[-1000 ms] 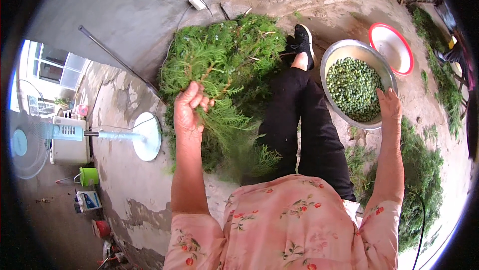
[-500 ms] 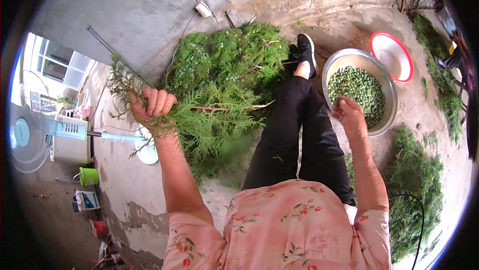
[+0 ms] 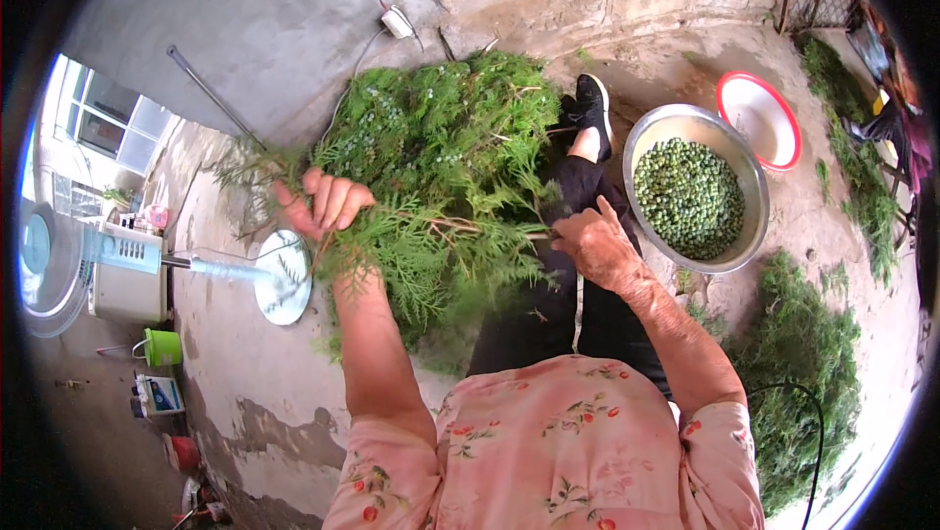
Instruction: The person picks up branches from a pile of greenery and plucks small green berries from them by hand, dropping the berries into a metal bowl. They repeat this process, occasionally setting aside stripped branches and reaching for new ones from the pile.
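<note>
My left hand [image 3: 331, 205] is closed round a leafy evergreen branch [image 3: 406, 241], whose sprays stick out on both sides of the fist. At the bare stem end of that branch is my right hand [image 3: 599, 244], its thumb side pinching the stem above my dark trousers. Beyond the held branch lies a heap of cut evergreen branches [image 3: 441, 124] dotted with pale blue-green berries. To the right of my legs stands a metal basin [image 3: 752, 227] holding a layer of small round green berries [image 3: 688, 199].
A white basin with a red rim [image 3: 796, 143] sits behind the metal one. More cut greenery [image 3: 798, 354] lies at the right. On the left are a standing fan [image 3: 132, 251] and a green bucket [image 3: 163, 347]. A grey wall [image 3: 264, 21] rises behind the heap.
My right hand has moved left from over the metal basin to the stem end of the branch. My left hand, still gripping the branch, has shifted slightly right.
</note>
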Motion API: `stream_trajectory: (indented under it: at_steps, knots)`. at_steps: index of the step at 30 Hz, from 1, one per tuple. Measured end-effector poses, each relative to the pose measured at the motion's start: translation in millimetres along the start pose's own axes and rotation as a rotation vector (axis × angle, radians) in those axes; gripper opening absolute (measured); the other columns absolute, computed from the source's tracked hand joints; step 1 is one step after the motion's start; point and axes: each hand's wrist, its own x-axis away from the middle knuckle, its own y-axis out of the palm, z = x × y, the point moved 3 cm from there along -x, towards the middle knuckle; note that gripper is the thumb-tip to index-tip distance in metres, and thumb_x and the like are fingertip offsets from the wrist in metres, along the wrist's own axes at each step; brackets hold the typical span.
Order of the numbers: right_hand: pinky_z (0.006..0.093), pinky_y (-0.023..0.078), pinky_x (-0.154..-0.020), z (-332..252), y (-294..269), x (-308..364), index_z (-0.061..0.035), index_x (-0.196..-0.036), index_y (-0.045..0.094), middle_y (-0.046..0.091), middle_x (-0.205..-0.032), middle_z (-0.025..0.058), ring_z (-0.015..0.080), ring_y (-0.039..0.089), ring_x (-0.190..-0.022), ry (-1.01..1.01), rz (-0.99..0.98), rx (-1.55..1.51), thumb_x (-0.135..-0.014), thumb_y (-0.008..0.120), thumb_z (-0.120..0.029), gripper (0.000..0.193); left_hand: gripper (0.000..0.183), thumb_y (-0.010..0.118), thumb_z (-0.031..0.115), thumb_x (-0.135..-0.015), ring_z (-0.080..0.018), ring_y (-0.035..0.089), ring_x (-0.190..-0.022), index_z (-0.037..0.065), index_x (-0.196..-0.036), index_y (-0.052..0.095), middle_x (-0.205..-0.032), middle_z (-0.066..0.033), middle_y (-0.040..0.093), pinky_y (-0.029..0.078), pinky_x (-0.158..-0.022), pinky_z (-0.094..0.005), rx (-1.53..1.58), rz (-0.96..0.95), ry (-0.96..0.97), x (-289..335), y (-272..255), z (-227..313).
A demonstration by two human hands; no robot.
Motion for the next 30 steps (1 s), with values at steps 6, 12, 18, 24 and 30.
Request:
stream_trajectory:
  at_steps: [6,12,18,24,30]
  knots:
    - [0.0408,0.044,-0.06,4,3,17,-0.0003,-0.085,0.057,0.057,-0.076,0.0146,0.0367,0.056,-0.074,-0.214,0.031,-0.304,-0.079,0.06,-0.01,0.012,0.06,0.038,0.057,-0.088,-0.0157,0.049,-0.053,0.001,-0.09,0.056,-0.056,-0.0008,0.048,0.044,-0.052,-0.0306,0.053,0.347,0.102,3,-14,-14]
    - [0.0428,0.045,-0.059,14,-10,29,-0.0025,-0.081,0.056,0.058,-0.074,0.0164,0.0372,0.056,-0.071,0.021,0.408,-0.367,-0.079,0.059,-0.011,0.009,0.065,0.047,0.056,-0.084,-0.0277,0.05,-0.107,0.003,-0.121,0.043,-0.115,-0.0142,0.053,0.034,-0.098,-0.0485,-0.635,1.049,-0.032,27,-40,-45]
    - [0.0402,0.046,-0.058,41,-7,46,-0.0016,-0.085,0.06,0.06,-0.075,0.0165,0.0364,0.058,-0.069,0.183,0.431,-0.267,-0.08,0.059,-0.012,0.011,0.061,0.06,0.04,-0.081,-0.0276,0.037,-0.124,0.003,-0.127,0.044,-0.13,-0.0183,0.043,0.036,-0.095,-0.0491,-1.13,0.677,-0.528,28,-15,-120]
    - [0.0406,0.048,-0.065,71,2,86,-0.0094,-0.096,0.064,0.062,-0.08,0.0172,0.0349,0.059,-0.074,0.455,0.361,-0.197,-0.081,0.054,-0.015,0.019,0.04,0.063,0.016,-0.08,-0.015,0.058,-0.069,0.001,-0.115,0.053,-0.103,-0.008,0.059,0.042,-0.045,-0.0247,-0.907,1.149,-0.564,64,-28,-159]
    - [0.0261,0.046,-0.062,139,-25,167,-0.0007,-0.087,0.065,0.063,-0.081,0.0064,0.0139,0.056,-0.071,0.677,1.177,-1.15,-0.079,0.054,-0.001,0.013,0.021,0.059,0.016,-0.085,-0.0123,0.054,-0.052,0.003,-0.102,0.06,-0.069,-0.0055,0.061,0.041,-0.045,-0.0246,-0.803,0.925,-0.745,79,-42,-172]
